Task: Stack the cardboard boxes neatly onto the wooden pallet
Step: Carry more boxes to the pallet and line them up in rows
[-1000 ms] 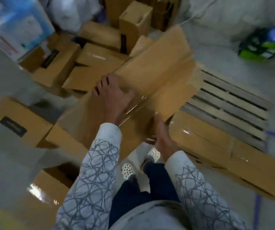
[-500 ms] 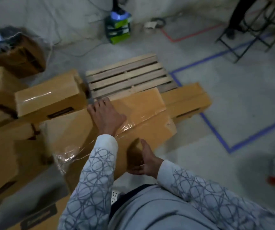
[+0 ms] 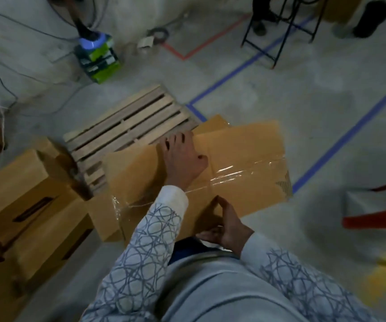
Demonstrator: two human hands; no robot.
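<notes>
I hold a large taped cardboard box (image 3: 241,163) level in front of me, above the near right corner of the wooden pallet (image 3: 127,129). My left hand (image 3: 182,161) lies flat on its top, with the fingertips at the far edge. At the near lower edge my right hand (image 3: 224,226) grips the box, thumb up against its side. The corner of another box (image 3: 213,124) shows just beyond the far edge of the held one. The pallet's far slats are bare.
Several cardboard boxes (image 3: 17,189) lie on the floor left of the pallet. A green and black device (image 3: 99,59) with cables stands behind it. A black metal stand (image 3: 278,38) and blue tape lines (image 3: 341,140) are to the right, with something red (image 3: 378,219) at the right edge.
I have turned right, away from the pile of boxes. The held box swung with me from over the pile to above the pallet's near corner. Both hands kept their hold.
</notes>
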